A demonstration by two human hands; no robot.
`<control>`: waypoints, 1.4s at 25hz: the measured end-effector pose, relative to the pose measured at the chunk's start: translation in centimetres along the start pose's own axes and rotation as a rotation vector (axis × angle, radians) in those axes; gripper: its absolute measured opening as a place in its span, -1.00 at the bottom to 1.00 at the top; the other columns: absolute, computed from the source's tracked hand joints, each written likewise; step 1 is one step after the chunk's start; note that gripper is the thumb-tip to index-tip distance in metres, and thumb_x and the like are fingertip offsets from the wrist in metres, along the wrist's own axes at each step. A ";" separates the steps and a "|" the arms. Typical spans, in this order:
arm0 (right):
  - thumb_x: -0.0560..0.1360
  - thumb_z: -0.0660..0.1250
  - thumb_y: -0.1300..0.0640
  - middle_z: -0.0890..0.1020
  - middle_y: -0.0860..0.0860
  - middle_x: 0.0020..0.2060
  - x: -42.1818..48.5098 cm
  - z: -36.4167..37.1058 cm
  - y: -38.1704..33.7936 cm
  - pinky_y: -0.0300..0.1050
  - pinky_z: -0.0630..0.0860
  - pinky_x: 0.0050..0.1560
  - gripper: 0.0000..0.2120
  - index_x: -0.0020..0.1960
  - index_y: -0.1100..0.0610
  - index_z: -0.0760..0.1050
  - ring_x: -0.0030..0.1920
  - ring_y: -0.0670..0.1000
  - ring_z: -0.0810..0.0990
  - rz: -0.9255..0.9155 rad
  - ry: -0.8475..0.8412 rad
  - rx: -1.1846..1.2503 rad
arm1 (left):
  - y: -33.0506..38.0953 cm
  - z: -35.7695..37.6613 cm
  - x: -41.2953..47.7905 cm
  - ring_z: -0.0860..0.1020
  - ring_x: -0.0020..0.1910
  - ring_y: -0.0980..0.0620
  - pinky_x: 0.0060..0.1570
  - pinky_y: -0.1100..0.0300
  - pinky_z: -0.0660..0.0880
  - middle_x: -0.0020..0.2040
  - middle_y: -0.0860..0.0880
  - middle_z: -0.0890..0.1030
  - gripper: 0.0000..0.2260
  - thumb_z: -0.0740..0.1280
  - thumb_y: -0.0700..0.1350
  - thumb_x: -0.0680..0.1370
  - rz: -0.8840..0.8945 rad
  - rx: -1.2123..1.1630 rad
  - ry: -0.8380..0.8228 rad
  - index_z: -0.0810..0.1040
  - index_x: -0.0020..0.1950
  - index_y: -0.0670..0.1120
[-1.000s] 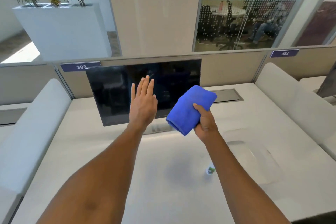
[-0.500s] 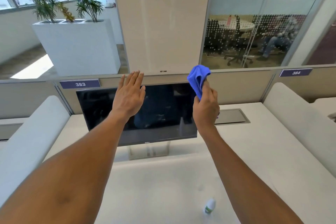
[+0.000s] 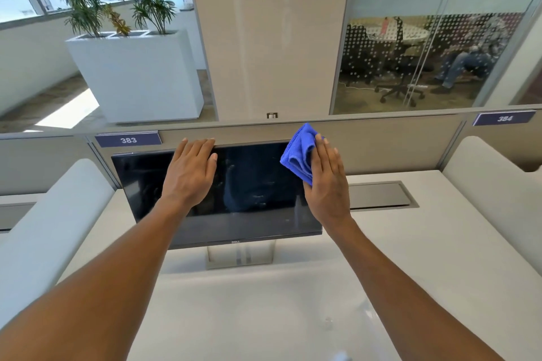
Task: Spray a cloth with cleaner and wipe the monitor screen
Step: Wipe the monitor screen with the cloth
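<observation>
- The left hand lies flat on the monitor. Its fingers are straight and pressed together, with the tips at the top edge of the dark screen.
- The right hand presses a blue cloth against the screen's upper right corner. Those fingers are also straight and close together; the thumb is hidden behind the cloth.
- The cloth is bunched and bulges out from the thumb side of the right fingers, towards the left hand.
- Bare screen shows between the two hands.
- Just beyond both sets of fingertips runs a beige partition, with a plate marked 383 left of the left fingers.
- Below the wrists lies the white desk.
</observation>
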State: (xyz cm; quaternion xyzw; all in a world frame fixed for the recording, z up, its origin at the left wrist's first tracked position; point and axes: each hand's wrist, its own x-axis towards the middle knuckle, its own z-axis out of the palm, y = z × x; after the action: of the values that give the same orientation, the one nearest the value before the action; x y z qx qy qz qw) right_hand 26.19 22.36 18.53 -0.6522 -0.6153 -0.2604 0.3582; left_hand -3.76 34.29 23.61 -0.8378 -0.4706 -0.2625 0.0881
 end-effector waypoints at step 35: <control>0.60 -0.08 0.39 0.05 0.08 0.71 -3.3 5.3 3.5 0.10 -0.08 0.72 -0.33 0.71 0.20 -0.03 0.71 0.10 0.04 -0.970 -0.384 -0.193 | -0.7 1.7 0.3 0.39 0.56 -0.09 0.71 -0.04 -0.03 0.44 -0.12 0.57 -0.58 0.11 0.10 0.74 0.023 -0.106 0.113 0.49 0.47 -0.10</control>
State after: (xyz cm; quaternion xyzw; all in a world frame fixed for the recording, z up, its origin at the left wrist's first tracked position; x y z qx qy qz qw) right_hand 28.72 24.51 12.21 -0.3585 -0.8741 -0.3275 0.0156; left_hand -3.61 35.51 22.27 -0.8306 -0.4404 -0.3329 0.0732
